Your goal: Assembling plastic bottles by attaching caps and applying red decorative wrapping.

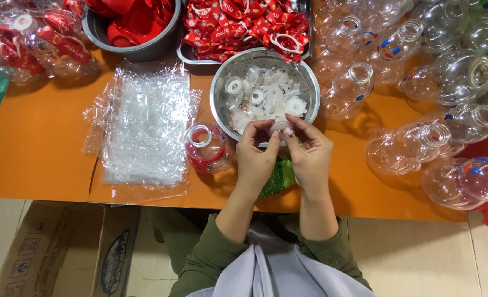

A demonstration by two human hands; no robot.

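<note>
head view, looking down. both hands meet at the near rim of a steel bowl [222,82] that stands on the orange desk [40,143]. the left hand [256,154] and the right hand [310,157] together pinch a small white plastic cap piece [281,125] between their fingertips; each grip is narrow, closed on that piece, which sits just over the bowl's near edge. the bowl holds a heap of similar white cap pieces [260,93]. just left of the left hand stands a small clear bottle with red contents [206,148], its open mouth upward. further left lies a stack of clear plastic bags [145,126], flat on the desk. to the right, many empty clear bottles [420,82] lie on their sides in a pile. behind the bowl, a metal tray [184,52] carries red printed ribbons [244,25], and beside it a grey tub [139,50] holds red parts. a cardboard box [62,247] sits on the floor, lower left.
</note>
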